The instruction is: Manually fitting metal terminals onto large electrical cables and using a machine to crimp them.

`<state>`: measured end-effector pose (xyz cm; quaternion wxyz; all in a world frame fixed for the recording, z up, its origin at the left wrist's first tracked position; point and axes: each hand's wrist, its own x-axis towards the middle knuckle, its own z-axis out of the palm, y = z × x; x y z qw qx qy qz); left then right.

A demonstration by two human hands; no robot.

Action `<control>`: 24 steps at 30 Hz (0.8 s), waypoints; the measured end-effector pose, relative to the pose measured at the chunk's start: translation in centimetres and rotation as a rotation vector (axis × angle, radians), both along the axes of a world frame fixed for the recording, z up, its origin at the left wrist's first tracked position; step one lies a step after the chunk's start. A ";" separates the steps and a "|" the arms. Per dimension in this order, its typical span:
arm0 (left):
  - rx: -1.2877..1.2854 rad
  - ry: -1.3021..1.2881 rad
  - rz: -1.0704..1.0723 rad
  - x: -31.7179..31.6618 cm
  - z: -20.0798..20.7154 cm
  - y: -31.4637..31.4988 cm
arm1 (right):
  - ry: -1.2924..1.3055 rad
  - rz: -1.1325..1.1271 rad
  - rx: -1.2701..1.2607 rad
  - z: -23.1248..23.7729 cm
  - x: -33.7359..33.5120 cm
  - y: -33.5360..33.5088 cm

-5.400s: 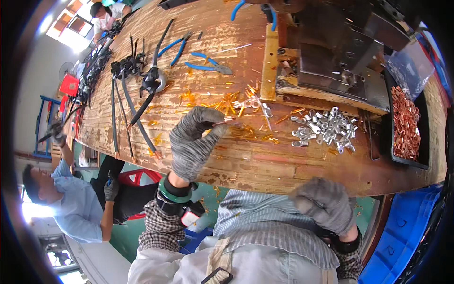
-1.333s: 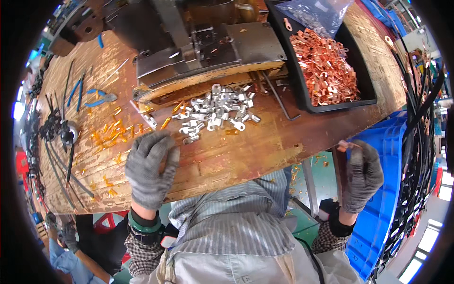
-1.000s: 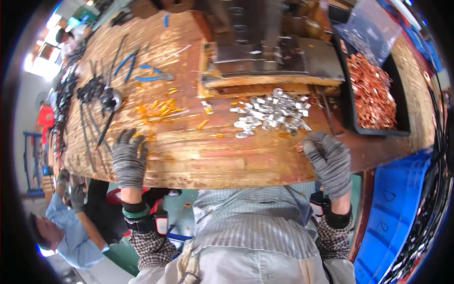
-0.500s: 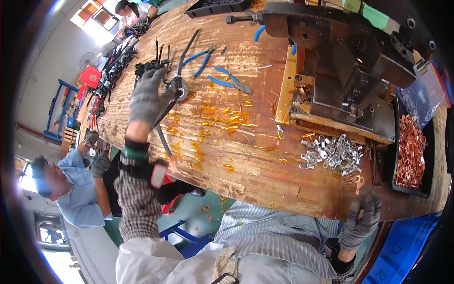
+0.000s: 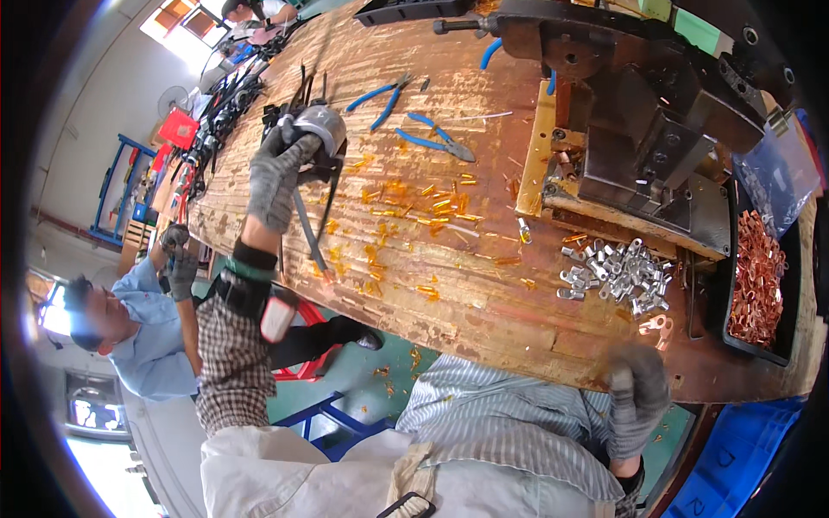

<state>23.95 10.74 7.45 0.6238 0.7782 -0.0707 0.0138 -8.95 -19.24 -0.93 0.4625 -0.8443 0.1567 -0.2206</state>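
Note:
My left hand [image 5: 275,186], in a grey knit glove, is closed on a grey roll of tape [image 5: 321,127], tilted up above the table. Black cables [image 5: 313,229] with connectors run beside and under this hand; one length reaches toward the near table edge. At the front right edge of the table, my right hand [image 5: 637,393], also gloved, is smeared by motion, and its fingers cannot be made out. Just beyond it lie copper cable lugs [image 5: 661,330], near a heap of silver cable lugs [image 5: 623,274].
A dark metal press [image 5: 643,147] stands at the back right, beside a black bin [image 5: 724,324] of copper lugs. Two blue-handled pliers [image 5: 436,138] and scattered amber sleeves [image 5: 445,205] lie mid-table. A co-worker [image 5: 151,332] sits at the left. A blue crate [image 5: 734,462] is at the lower right.
My left hand has taken hold of the tape roll and lifted it off the table. The right hand has shifted left and a little nearer to me, leaving the copper lugs uncovered.

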 end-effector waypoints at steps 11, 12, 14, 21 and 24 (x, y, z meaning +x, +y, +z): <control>-0.733 0.044 -0.082 -15.4 -7.2 -8.7 | 0.271 0.725 1.169 0.1 7.8 7.4; -0.761 0.107 -0.134 -15.7 -7.9 -8.7 | 0.397 0.663 1.159 0.3 7.4 6.8; -0.723 0.169 -0.175 -16.8 -8.7 -8.5 | 0.229 0.559 0.758 -1.6 6.5 6.0; 0.211 0.572 -0.506 -22.4 -4.7 -3.1 | 0.153 0.425 0.010 -3.1 5.7 2.8; 0.606 -0.527 -0.463 -22.0 -4.5 -7.0 | 0.191 0.426 -0.101 -2.2 5.6 2.9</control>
